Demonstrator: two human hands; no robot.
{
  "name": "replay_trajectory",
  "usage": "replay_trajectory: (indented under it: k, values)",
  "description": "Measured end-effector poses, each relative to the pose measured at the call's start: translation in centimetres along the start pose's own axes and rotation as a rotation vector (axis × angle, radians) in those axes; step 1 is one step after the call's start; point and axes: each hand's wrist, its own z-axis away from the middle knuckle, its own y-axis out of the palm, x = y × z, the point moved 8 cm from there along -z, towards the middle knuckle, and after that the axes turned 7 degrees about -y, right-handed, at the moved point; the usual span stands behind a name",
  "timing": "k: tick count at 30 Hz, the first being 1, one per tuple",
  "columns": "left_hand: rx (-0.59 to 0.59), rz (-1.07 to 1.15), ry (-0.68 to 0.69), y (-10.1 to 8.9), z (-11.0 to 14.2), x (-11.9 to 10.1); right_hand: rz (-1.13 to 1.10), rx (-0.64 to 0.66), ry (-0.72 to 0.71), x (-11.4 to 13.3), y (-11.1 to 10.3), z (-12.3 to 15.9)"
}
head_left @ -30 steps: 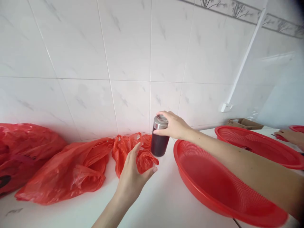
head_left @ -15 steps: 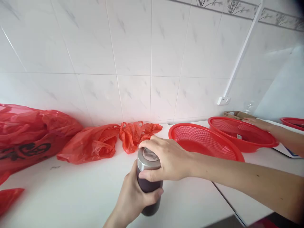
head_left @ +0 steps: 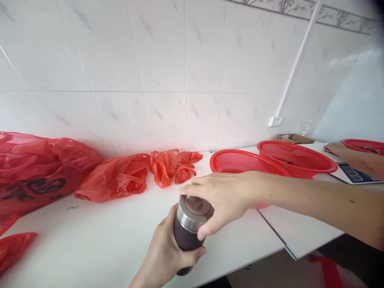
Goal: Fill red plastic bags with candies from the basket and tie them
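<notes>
A dark maroon flask [head_left: 183, 240] with a steel lid [head_left: 192, 214] is held above the front of the white counter [head_left: 99, 240]. My left hand [head_left: 168, 254] is wrapped round its body from below. My right hand [head_left: 223, 198] comes in from the right, and its fingers and thumb grip the steel lid from above. The flask tilts slightly towards me.
Red plastic bags [head_left: 120, 178] lie along the tiled wall, a big one [head_left: 36, 176] at the far left. Two red mesh baskets [head_left: 240, 162] [head_left: 295, 158] sit on the right. Another person's hand [head_left: 339, 149] rests at the far right by a scale [head_left: 352, 174] and a third red basket [head_left: 364, 146].
The flask came from the wall down to the counter's front. My left hand closed round its body. My right hand stayed on the lid and its fingers shifted round it.
</notes>
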Motion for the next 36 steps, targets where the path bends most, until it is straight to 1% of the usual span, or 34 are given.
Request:
replay_trajectory:
  k: [2,3,5,8,9,10,11,14,16,17,21,23,26,30,31,33,36]
  values:
    - [0.052,-0.021,0.008,0.3,0.2,-0.4,-0.049,0.103,-0.102,0.6,0.0,0.4]
    - [0.065,-0.033,0.003,0.5,0.2,-0.5,-0.068,0.153,-0.122,0.8,0.1,0.6]
    - [0.053,-0.062,-0.005,0.8,0.2,-0.5,-0.097,0.213,-0.08,0.5,0.2,0.9]
    - [-0.012,-0.094,-0.006,0.9,0.1,-0.2,-0.098,0.21,0.107,-0.7,0.5,0.9]
    - [-0.023,-0.099,-0.007,1.0,0.0,0.0,-0.087,0.209,0.154,-1.0,0.8,0.9]
    - [-0.023,-0.099,-0.007,1.0,0.0,0.1,-0.073,0.216,0.169,-1.1,1.0,0.9]
    - [-0.012,-0.096,-0.004,1.1,0.0,0.2,-0.059,0.224,0.145,-0.9,1.2,0.8]
    - [0.055,-0.052,0.023,1.2,0.1,0.2,-0.02,0.226,-0.04,0.3,1.4,0.5]
    - [0.088,-0.001,0.041,1.3,0.3,0.2,-0.035,0.209,-0.113,0.8,1.2,0.6]
    - [0.089,0.017,0.049,1.2,0.4,0.1,-0.059,0.203,-0.108,0.8,1.2,0.6]
    - [0.075,0.04,0.057,1.1,0.6,0.1,-0.113,0.229,0.031,0.3,1.4,0.9]
    - [0.096,0.065,0.057,1.1,0.7,0.0,-0.096,0.215,0.03,0.8,1.3,1.2]
    - [0.2,0.156,0.083,1.4,0.9,-0.5,-0.089,0.187,-0.046,1.9,0.8,1.7]
    - [0.449,0.34,0.165,2.7,1.6,-2.1,-0.154,0.218,-0.137,3.0,0.7,3.0]
    - [0.492,0.367,0.181,2.9,1.7,-2.4,-0.177,0.218,-0.153,3.3,0.7,3.4]
    - [0.53,0.372,0.206,3.2,1.8,-2.7,-0.217,0.206,-0.167,3.7,0.6,4.1]
    - [0.57,0.306,0.208,3.8,1.9,-2.6,-0.251,0.166,-0.174,4.1,0.1,4.8]
